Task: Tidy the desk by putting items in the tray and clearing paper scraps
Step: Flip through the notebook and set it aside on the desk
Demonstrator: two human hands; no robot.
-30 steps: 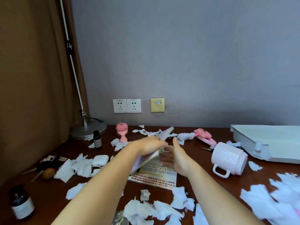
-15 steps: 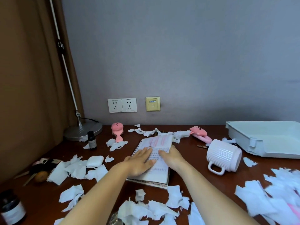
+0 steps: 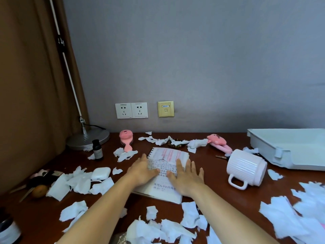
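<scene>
Flat on the notebook (image 3: 167,154) at mid-desk (image 3: 219,192), the left hand (image 3: 142,170) and right hand (image 3: 187,176) lie side by side, each grip open with fingers straight. The notebook's long axis runs away from the person toward the wall. The tray (image 3: 263,152) stands well apart to the right, beyond a toppled mug (image 3: 246,166) and nearer the right hand. Nothing shows inside it. Torn paper scraps (image 3: 288,217) litter the desk.

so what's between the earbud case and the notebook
Head view: just one small torn paper scrap lies between the earbud case and the notebook.
</scene>
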